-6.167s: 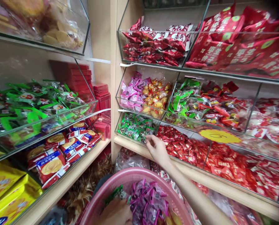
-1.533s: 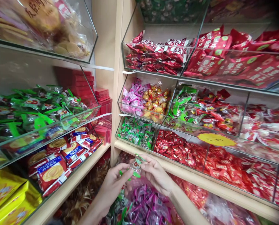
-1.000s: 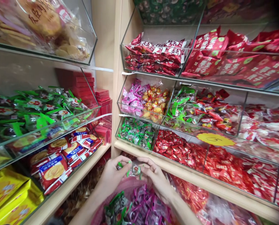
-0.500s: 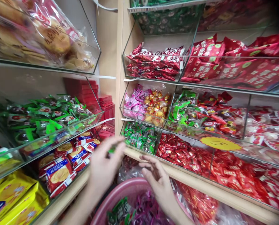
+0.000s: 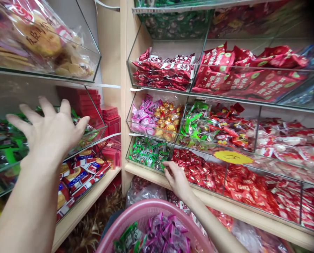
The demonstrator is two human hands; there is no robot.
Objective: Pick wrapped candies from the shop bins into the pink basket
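Observation:
My left hand point(image 5: 51, 128) reaches over the left shelf, its fingers spread wide and empty, with green-wrapped snacks point(image 5: 8, 158) beneath and behind it. At the front edge of a low clear bin of small green candies point(image 5: 149, 149) is my right hand point(image 5: 176, 175). Its fingers are bent in towards the thumb near the bin's corner; whatever is between the fingertips is too small to make out. Below both hands stands a pink plastic basket point(image 5: 117, 226) with purple-wrapped candies point(image 5: 164, 232) and green packets point(image 5: 129, 237) inside.
Red-wrapped candies point(image 5: 194, 168) fill the bins right of my right hand. A yellow price tag point(image 5: 233, 157) hangs above them. Blue-and-red biscuit packs point(image 5: 79, 175) lie on the lower left shelf. A wooden post point(image 5: 124, 105) and ledge point(image 5: 143, 172) edge the shelves.
My left hand has moved left and up from near the post, opening wide. My right hand has moved forward to the green candy bin, its fingers bending inward. The view has shifted slightly.

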